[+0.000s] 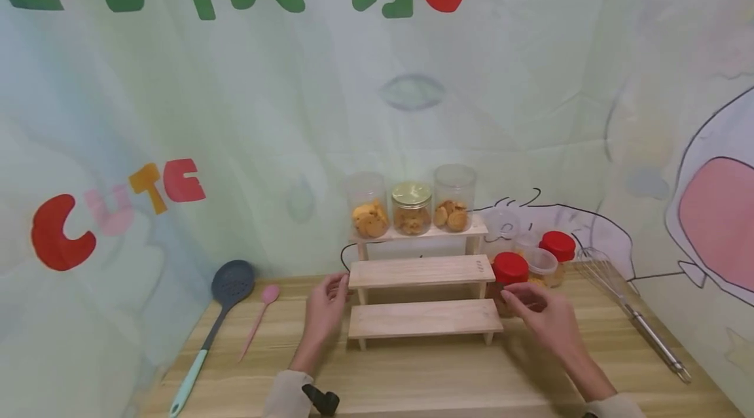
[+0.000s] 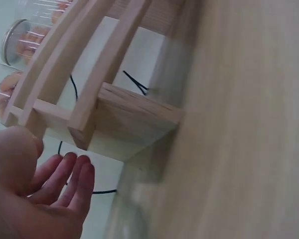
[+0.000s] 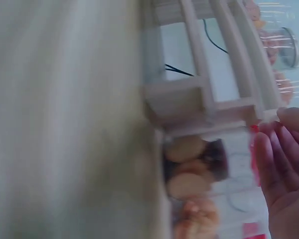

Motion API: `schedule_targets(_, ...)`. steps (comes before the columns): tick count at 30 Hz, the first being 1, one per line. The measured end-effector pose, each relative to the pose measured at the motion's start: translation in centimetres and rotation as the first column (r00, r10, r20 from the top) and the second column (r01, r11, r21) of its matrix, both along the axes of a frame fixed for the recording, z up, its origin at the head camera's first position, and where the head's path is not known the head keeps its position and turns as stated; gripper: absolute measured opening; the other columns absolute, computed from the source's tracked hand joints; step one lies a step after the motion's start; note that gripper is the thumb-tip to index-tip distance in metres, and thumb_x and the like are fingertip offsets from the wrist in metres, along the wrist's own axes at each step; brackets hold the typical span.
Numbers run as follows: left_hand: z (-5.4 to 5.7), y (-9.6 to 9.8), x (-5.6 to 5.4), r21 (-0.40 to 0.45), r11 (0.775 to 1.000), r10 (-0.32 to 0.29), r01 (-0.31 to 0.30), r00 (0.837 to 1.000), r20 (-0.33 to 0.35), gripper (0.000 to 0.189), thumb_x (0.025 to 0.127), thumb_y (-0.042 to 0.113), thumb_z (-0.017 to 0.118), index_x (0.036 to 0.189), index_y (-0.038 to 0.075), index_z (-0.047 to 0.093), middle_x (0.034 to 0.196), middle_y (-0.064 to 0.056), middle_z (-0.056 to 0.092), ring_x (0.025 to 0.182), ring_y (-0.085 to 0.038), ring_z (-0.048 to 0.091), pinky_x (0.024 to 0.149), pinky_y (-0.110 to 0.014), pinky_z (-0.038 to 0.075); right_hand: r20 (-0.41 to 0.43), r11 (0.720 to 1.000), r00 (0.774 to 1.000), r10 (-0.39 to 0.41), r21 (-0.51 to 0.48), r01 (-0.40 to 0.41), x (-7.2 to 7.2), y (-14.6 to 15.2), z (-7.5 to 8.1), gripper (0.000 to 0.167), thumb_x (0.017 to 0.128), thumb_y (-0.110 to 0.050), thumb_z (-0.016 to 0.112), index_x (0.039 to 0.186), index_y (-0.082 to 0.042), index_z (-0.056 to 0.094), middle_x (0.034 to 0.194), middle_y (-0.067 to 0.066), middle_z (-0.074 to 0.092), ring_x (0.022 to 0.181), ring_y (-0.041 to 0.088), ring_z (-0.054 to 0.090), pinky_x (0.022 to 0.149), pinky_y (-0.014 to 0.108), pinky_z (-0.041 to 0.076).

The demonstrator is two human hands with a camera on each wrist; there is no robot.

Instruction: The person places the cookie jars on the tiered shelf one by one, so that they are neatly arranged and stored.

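Note:
A pale wooden three-step shelf (image 1: 425,317) stands on the table, its top step carrying three clear jars of cookies. The middle jar (image 1: 412,209) has a gold lid; the jars to its left (image 1: 370,209) and right (image 1: 455,202) show no lid. My left hand (image 1: 327,313) is beside the shelf's left end at the middle step, its fingers loosely bent and nothing in them. By the right end is my right hand (image 1: 544,316), also holding nothing, its fingertips overlapping a red-lidded jar (image 1: 510,267) in the head view. In the right wrist view, cookies (image 3: 189,184) show behind the shelf's end.
Right of the shelf stand another red-lidded jar (image 1: 557,246) and an open clear tub (image 1: 540,261). A whisk (image 1: 639,323) lies at the right edge. To the left lie a slotted skimmer (image 1: 233,282) and a pink spoon (image 1: 269,294). A printed curtain (image 1: 265,110) hangs behind.

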State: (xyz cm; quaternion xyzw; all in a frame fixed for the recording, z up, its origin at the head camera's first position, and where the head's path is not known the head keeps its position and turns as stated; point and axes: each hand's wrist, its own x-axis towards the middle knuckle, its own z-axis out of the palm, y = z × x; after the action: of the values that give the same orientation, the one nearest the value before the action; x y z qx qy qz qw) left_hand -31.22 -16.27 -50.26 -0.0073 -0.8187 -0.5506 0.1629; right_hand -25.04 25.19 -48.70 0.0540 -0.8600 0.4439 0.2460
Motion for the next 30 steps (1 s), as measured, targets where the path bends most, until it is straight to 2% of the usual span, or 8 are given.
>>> schedule_targets(2, -0.7, -0.2, 0.5, -0.034, 0.998, -0.047, 0.048, 0.998, 0.032, 0.026, 0.111, 0.016, 0.062, 0.124, -0.005, 0.071, 0.113, -0.022, 0.079, 0.1, -0.031, 0.08, 0.085, -0.031, 0.064, -0.09, 0.999, 0.996, -0.026, 0.025, 0.028, -0.3, 0.4, 0.7, 0.013, 0.093, -0.011, 0.087, 0.105, -0.01, 0.082, 0.09, 0.006, 0.082, 0.075, -0.004, 0.068, 0.071, 0.009, 0.054)
schedule_targets(5, -1.3, -0.5, 1.2, -0.067, 0.992, -0.102, 0.106, 0.992, 0.069, 0.023, 0.107, 0.015, 0.068, 0.118, -0.004, 0.074, 0.109, -0.018, 0.08, 0.099, -0.025, 0.078, 0.083, -0.026, 0.061, -0.182, 0.995, 0.982, -0.044, 0.076, 0.059, -0.9, 0.9, 1.8, 0.016, 0.092, -0.007, 0.086, 0.108, -0.008, 0.081, 0.096, 0.009, 0.082, 0.08, 0.006, 0.071, 0.075, 0.005, 0.051)
schedule_targets(7, -1.6, -0.6, 1.6, -0.09, 0.988, -0.121, 0.127, 0.991, 0.063, 0.023, 0.105, 0.017, 0.071, 0.116, -0.002, 0.076, 0.107, -0.015, 0.079, 0.1, -0.022, 0.076, 0.084, -0.024, 0.06, -0.209, 0.987, 0.977, -0.054, 0.14, 0.084, -1.4, 1.1, 2.3, 0.022, 0.092, -0.01, 0.087, 0.114, -0.007, 0.08, 0.106, 0.011, 0.08, 0.086, 0.018, 0.074, 0.078, 0.012, 0.056)
schedule_targets(10, -1.6, -0.7, 2.1, -0.092, 0.986, -0.135, 0.14, 0.989, 0.059, 0.02, 0.104, 0.018, 0.073, 0.113, 0.0, 0.077, 0.107, -0.013, 0.078, 0.099, -0.018, 0.074, 0.085, -0.022, 0.059, -0.183, 0.972, 0.982, -0.035, 0.221, 0.076, -2.1, 1.3, 2.9, 0.036, 0.093, -0.016, 0.087, 0.126, -0.006, 0.075, 0.121, 0.017, 0.074, 0.102, 0.034, 0.071, 0.084, 0.037, 0.064)
schedule_targets(13, -1.6, -0.8, 2.4, -0.06, 0.986, -0.153, 0.156, 0.987, 0.047, 0.016, 0.103, 0.014, 0.075, 0.11, 0.0, 0.077, 0.107, -0.014, 0.078, 0.099, -0.019, 0.074, 0.084, -0.021, 0.06, -0.122, 0.957, 0.992, -0.014, 0.287, 0.049, -2.6, 1.2, 3.2, 0.049, 0.092, -0.023, 0.088, 0.134, -0.004, 0.07, 0.13, 0.023, 0.07, 0.113, 0.041, 0.065, 0.085, 0.06, 0.063)
schedule_targets(18, -1.8, -0.8, 2.6, -0.014, 0.987, -0.162, 0.163, 0.984, 0.076, 0.018, 0.103, 0.016, 0.075, 0.111, 0.0, 0.077, 0.108, -0.014, 0.078, 0.101, -0.019, 0.074, 0.084, -0.02, 0.058, -0.071, 0.937, 0.997, 0.019, 0.349, 0.007, -3.2, 1.1, 3.3, 0.059, 0.09, -0.023, 0.089, 0.139, 0.001, 0.065, 0.137, 0.03, 0.066, 0.126, 0.05, 0.055, 0.096, 0.07, 0.055)
schedule_targets(26, -2.2, -0.7, 2.7, 0.031, 0.991, -0.134, 0.131, 0.983, 0.122, 0.024, 0.104, 0.021, 0.073, 0.114, -0.002, 0.076, 0.106, -0.013, 0.08, 0.097, -0.013, 0.073, 0.083, -0.018, 0.056, -0.055, 0.937, 0.998, 0.031, 0.348, -0.01, -3.4, 0.8, 3.5, 0.061, 0.09, -0.018, 0.09, 0.141, 0.003, 0.064, 0.139, 0.032, 0.065, 0.13, 0.052, 0.051, 0.1, 0.07, 0.052)
schedule_targets(30, -2.0, -0.8, 3.1, 0.051, 0.992, -0.119, 0.114, 0.987, 0.109, 0.023, 0.103, 0.02, 0.075, 0.112, -0.002, 0.077, 0.104, -0.014, 0.08, 0.094, -0.012, 0.073, 0.081, -0.018, 0.056, -0.06, 0.943, 0.998, 0.02, 0.331, 0.001, -3.4, 0.7, 3.9, 0.066, 0.089, -0.018, 0.091, 0.142, 0.007, 0.062, 0.134, 0.032, 0.068, 0.114, 0.045, 0.06, 0.086, 0.05, 0.062)
